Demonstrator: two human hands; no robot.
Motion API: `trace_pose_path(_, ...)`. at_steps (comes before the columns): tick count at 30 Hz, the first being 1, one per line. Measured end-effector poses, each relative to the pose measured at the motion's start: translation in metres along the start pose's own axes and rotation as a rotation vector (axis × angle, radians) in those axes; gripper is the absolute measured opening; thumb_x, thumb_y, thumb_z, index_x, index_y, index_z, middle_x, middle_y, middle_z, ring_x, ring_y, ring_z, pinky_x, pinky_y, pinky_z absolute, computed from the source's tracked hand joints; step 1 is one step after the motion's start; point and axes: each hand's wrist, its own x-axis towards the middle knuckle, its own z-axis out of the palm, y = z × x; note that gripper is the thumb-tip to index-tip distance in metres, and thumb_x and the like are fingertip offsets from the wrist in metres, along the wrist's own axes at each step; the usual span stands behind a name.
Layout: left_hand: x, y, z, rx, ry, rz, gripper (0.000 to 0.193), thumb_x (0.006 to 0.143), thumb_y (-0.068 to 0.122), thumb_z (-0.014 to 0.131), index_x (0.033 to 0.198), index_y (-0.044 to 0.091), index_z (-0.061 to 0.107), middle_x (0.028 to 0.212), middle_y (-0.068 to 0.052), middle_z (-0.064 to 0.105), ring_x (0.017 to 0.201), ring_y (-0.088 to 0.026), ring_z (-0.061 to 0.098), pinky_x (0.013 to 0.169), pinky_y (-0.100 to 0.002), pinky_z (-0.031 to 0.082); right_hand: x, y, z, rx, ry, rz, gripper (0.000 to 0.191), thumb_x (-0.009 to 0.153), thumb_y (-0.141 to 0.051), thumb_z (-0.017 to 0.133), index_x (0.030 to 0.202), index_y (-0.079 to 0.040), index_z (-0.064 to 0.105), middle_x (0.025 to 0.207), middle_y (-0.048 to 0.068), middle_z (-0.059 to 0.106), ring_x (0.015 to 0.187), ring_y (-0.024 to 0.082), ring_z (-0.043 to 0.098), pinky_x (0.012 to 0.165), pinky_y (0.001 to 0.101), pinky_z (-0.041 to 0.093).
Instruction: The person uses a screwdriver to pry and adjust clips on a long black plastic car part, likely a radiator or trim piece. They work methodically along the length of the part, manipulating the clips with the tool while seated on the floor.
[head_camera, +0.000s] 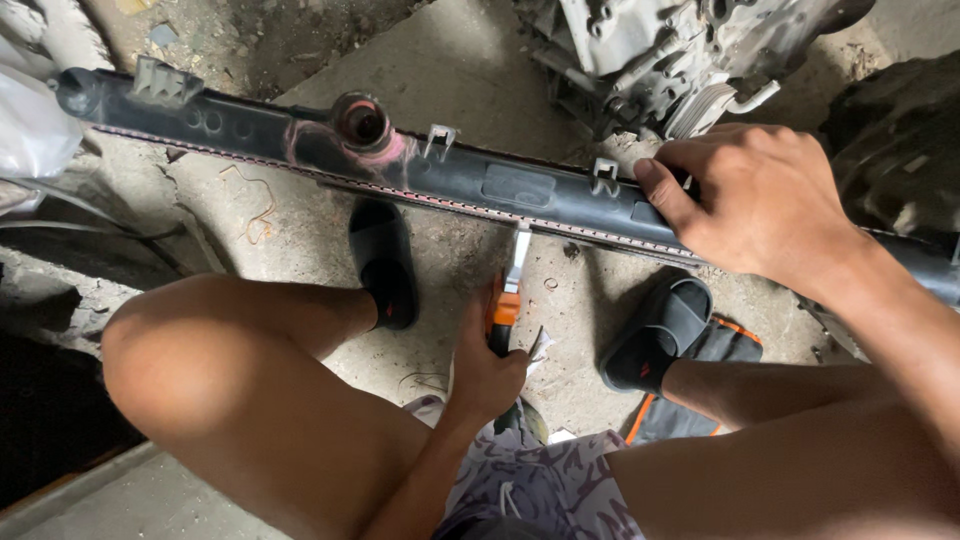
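A long black plastic radiator tank (300, 140) with a round filler neck (362, 122) stretches across the view above my knees. My right hand (760, 200) grips its right end, thumb pressed on the top face. My left hand (487, 365) is shut on an orange-handled screwdriver (507, 305). The metal blade points up and touches the crimped lower edge of the tank near the middle.
My feet in black slide sandals (385, 262) rest on a dusty concrete floor (450, 70). A grey engine block (680, 50) stands behind the tank. A black and orange bag (720, 345) lies by my right foot. A white plastic sheet (30, 120) is at the left.
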Motion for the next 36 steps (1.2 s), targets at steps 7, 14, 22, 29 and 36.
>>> trace_pose_path(7,0.002,0.004,-0.002,0.025,-0.003,0.034,0.087,0.068,-0.012,0.055,0.153,-0.001,0.038,0.144,-0.018,0.057,0.137,-0.027,0.054,0.114,-0.035,0.040,-0.002,0.003,0.001,-0.006,0.031,-0.021,0.051,0.102,-0.053,0.039,0.119,-0.022,0.076,0.066,0.017,0.074,0.063,0.031,0.073,0.075,0.0459,0.060)
trace_pose_path(14,0.008,0.002,-0.002,0.078,-0.003,-0.024,0.082,0.068,-0.011,0.056,0.148,0.000,0.043,0.133,-0.016,0.063,0.124,-0.025,0.062,0.107,-0.033,0.046,-0.003,-0.001,-0.002,-0.005,0.056,-0.038,0.053,0.103,-0.053,0.038,0.116,-0.020,0.077,0.067,0.016,0.074,0.065,0.030,0.073,0.078,0.0466,0.059)
trace_pose_path(22,0.011,-0.003,-0.003,0.088,-0.029,-0.090,0.077,0.070,-0.010,0.057,0.146,0.002,0.051,0.107,-0.012,0.064,0.082,-0.017,0.059,0.075,-0.029,0.051,-0.004,-0.008,-0.010,-0.067,-0.141,0.106,0.049,0.105,-0.053,0.035,0.127,-0.026,0.070,0.070,0.016,0.073,0.068,0.027,0.074,0.078,0.0414,0.060)
trace_pose_path(29,-0.005,-0.010,-0.009,0.031,-0.080,0.173,0.081,0.071,-0.014,0.057,0.150,-0.003,0.041,0.127,-0.016,0.061,0.112,-0.021,0.057,0.095,-0.032,0.045,-0.006,-0.005,-0.008,-0.002,0.090,-0.059,0.049,0.103,-0.051,0.041,0.117,-0.019,0.076,0.078,0.018,0.075,0.076,0.034,0.072,0.080,0.0472,0.058)
trace_pose_path(36,-0.013,-0.018,-0.008,0.106,-0.028,-0.073,0.066,0.078,-0.006,0.062,0.142,0.005,0.051,0.100,-0.008,0.065,0.084,-0.015,0.063,0.072,-0.030,0.052,-0.006,-0.003,-0.005,-0.002,0.128,-0.098,0.049,0.104,-0.050,0.042,0.112,-0.018,0.078,0.075,0.017,0.075,0.071,0.035,0.072,0.078,0.0478,0.057)
